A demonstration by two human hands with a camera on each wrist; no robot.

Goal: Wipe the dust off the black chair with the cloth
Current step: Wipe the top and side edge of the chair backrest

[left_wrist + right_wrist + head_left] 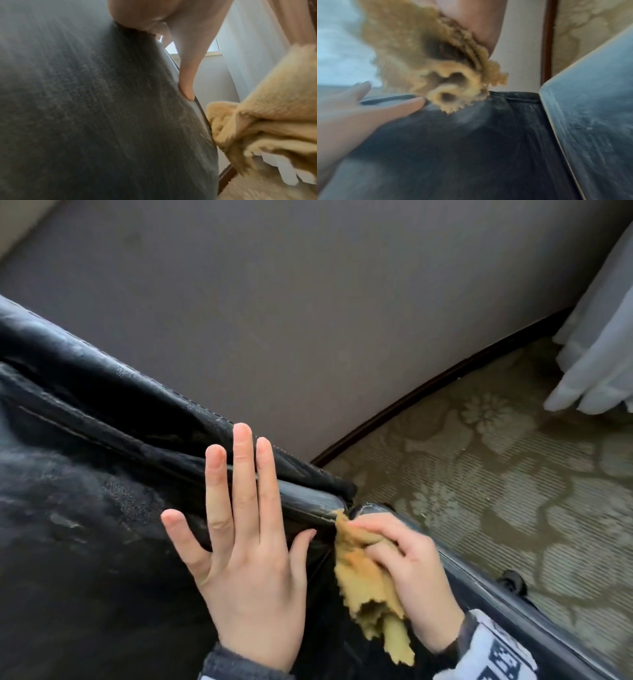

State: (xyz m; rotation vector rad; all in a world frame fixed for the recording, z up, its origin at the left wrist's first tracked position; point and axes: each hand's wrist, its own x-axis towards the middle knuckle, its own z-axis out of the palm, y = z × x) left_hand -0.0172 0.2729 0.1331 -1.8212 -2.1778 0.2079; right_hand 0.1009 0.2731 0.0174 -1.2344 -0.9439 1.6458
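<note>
Chair: the black chair [85, 508] fills the left and bottom of the head view.
Right hand: the right hand [407, 570] has its fingers curled tight round the cloth [366, 573].
Left hand: the left hand [246, 542] lies flat on the seat, fingers straight, holding nothing.
Which way: the dusty corner seam [337, 510] is at about 11 o'clock from the right fingers, touching the cloth tip.
Long line: the seam runs from 10 o'clock toward 4 o'clock.
Nearer hand: the right one.
Around: wall [308, 302], flowery carpet [496, 474], white curtain [596, 354].
In the way: I think only the left thumb, just beside the cloth.
</note>
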